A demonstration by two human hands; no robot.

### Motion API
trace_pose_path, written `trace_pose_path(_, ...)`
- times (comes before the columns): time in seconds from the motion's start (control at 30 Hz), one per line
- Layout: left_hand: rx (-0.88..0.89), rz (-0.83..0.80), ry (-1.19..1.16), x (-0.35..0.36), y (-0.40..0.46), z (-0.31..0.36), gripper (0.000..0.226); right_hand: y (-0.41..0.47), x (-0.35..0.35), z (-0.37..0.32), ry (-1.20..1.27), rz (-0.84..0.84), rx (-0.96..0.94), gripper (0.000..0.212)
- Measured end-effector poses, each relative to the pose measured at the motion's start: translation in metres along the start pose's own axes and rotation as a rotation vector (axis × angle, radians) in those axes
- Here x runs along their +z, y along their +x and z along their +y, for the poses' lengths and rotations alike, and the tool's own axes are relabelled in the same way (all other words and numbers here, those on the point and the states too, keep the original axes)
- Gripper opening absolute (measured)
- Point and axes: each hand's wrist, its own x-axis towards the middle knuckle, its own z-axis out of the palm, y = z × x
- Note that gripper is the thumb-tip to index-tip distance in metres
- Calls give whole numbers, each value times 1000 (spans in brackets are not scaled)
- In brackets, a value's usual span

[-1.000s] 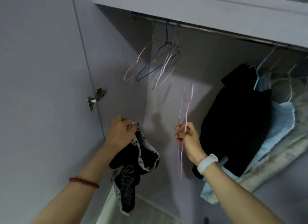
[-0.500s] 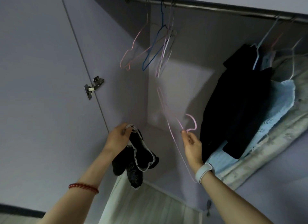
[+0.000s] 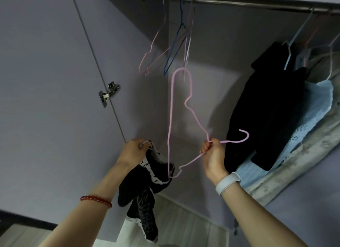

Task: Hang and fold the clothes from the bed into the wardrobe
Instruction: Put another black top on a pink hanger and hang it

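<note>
Lilac wardrobe panels fill the view, with the steel rail (image 3: 239, 3) running across the top and a door hinge (image 3: 109, 93) on the open door well out to the side of my left hand (image 3: 133, 152). My left fingers are curled and pinch the trimmed edge of a black garment (image 3: 145, 191), which hangs below that hand, clear of the rail. My right hand (image 3: 213, 154) is closed around the neck of a pink wire hanger (image 3: 172, 118).

Change noted: half a second ago the pink hanger trailed downward from my right fingers, its hook just above them. Now its frame is swung up above and across toward my left fingers, one shoulder tip dipping against the black garment, and the hook juts away from my right hand toward the hung dark coat (image 3: 265, 107). I judge this as the hanger being presented for threading into the garment; whether the wire has entered the cloth I cannot tell, the contact point being dark.

Spare hangers (image 3: 173, 50) stay on the rail above both hands. A pale blue garment (image 3: 312, 114) hangs beyond the coat. Hanging of this item is not yet done.
</note>
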Motion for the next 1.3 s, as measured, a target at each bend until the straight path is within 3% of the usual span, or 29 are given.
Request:
trace_pose_path(0.1, 29, -19, 48, -4, -4, -1, 20, -2, 16, -5, 54, -81, 69, 35)
trace_pose_path(0.2, 57, -38, 56, -10, -9, 0, 19, -6, 30, -6, 1, -107, 24, 34)
trace_pose_path(0.33, 116, -81, -97, -26, -23, 11, 19, -11, 43, 0, -81, -133, -40, 35)
trace_pose_path(0.47, 187, -26, -284, -51, -40, 36, 18, -15, 42, 18, -375, -65, -72, 36)
trace_pose_path(0.6, 213, 111, -263, -77, -53, 33, 35, -10, 25, 38, -640, -24, -216, 37)
trace_pose_path(0.7, 83, 253, 55, -82, -54, 6, 21, 2, 18, 37, -794, -9, -389, 25)
trace_pose_path(0.8, -133, 250, 279, -72, -61, -16, 22, 9, 17, 29, -1030, -43, -595, 30)
trace_pose_path(0.87, -185, 235, 281, -66, -65, -21, 26, 8, 19, 23, -1154, -69, -706, 30)
trace_pose_path(1.07, -295, 227, 19, -63, -54, -24, 24, 14, 20, 11, -1239, -43, -746, 32)
trace_pose_path(1.2, -225, 267, 83, -62, -53, -15, 24, 8, 21, 13, -1437, -65, -809, 43)
trace_pose_path(1.3, -145, 249, 151, -57, -48, -9, 24, 4, 22, 18, -1582, -177, -891, 36)
